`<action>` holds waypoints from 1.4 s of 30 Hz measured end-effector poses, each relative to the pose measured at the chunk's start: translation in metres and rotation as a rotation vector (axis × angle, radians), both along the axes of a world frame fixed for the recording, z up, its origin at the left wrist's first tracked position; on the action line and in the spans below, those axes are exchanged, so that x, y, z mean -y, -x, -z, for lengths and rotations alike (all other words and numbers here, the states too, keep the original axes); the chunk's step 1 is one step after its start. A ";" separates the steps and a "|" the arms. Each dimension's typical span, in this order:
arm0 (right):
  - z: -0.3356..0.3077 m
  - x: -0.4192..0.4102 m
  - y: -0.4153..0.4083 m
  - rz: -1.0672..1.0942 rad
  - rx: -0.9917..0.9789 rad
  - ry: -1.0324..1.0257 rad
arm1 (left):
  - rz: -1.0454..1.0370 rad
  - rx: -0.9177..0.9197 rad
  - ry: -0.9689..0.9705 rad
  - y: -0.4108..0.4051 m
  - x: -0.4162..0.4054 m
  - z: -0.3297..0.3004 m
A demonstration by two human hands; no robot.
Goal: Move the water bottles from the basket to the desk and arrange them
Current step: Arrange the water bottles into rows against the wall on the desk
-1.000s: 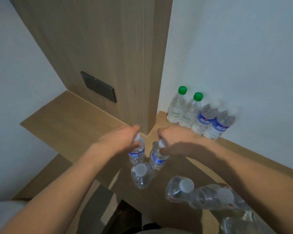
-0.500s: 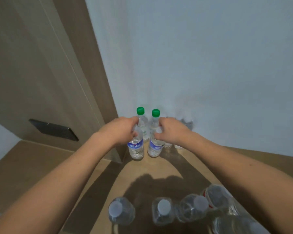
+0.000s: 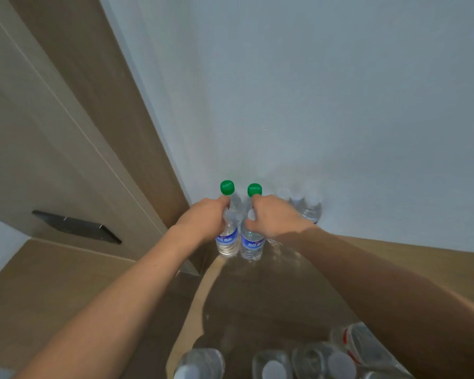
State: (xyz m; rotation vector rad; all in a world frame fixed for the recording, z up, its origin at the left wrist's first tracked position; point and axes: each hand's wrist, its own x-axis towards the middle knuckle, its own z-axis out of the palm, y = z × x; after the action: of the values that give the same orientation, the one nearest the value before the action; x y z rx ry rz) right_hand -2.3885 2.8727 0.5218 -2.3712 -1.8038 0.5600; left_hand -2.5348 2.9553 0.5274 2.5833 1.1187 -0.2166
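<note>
White wall (image 3: 340, 105) and a wood panel (image 3: 52, 132) meet at the back corner of the desk (image 3: 66, 283). Since a sec ago both hands have gone forward w/ their bottles, from mid-desk right up to the back row by the wall. So these two look just about put down, tho I can't tell if they touch the desk yet.

Left hand (image 3: 203, 221) is curled round the neck of the left blue-label bottle (image 3: 227, 240). Right hand (image 3: 275, 218) is curled round the neck of the right blue-label bottle (image 3: 252, 244). Each bottle hangs straight down under its hand, and the 2 sit side by side, almost touching.

Just behind them stand 2 green-cap bottles (image 3: 227, 187), w/ the knuckles nearly bumping the caps. More clear bottles (image 3: 311, 209) stand to the right by the wall, partly hidden by the right hand.

Near the bottom edge, more bottles (image 3: 271, 365) wait, well apart from the hands. Basket isn't in view. I think the job is partway done; next is prob let go and fetch more.
</note>
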 end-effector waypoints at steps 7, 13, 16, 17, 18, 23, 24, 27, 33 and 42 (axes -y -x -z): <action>0.013 -0.011 0.006 0.052 -0.031 -0.041 | 0.010 0.063 0.064 0.002 -0.012 0.013; 0.022 -0.003 0.005 0.033 -0.030 -0.137 | 0.001 0.120 0.114 0.007 -0.012 0.018; 0.008 0.006 0.006 0.102 -0.178 -0.032 | -0.053 0.097 0.096 0.004 -0.012 0.014; 0.006 0.013 0.006 0.124 -0.243 -0.033 | -0.077 0.081 0.089 0.004 -0.010 0.013; 0.003 0.022 0.006 0.144 -0.307 -0.058 | -0.097 0.068 0.080 0.004 -0.007 0.013; -0.010 0.075 -0.003 0.076 -0.401 -0.124 | -0.202 0.067 0.007 0.012 0.020 -0.002; -0.015 0.086 -0.009 0.052 -0.402 -0.108 | -0.213 0.083 -0.034 0.016 0.029 -0.008; -0.023 0.116 -0.029 -0.027 -0.381 0.005 | -0.201 0.178 -0.099 0.032 0.064 -0.029; -0.031 0.169 -0.042 -0.116 -0.344 0.104 | -0.247 0.372 -0.147 0.087 0.156 -0.052; -0.022 0.178 0.017 -0.444 -0.211 0.174 | -0.527 0.405 -0.205 0.127 0.250 -0.017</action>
State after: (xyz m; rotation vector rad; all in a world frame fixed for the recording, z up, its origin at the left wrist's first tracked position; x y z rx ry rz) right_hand -2.4056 2.6950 0.5442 -1.9066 -2.2635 1.0099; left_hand -2.6621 2.7050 0.5442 2.2324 1.6532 0.5400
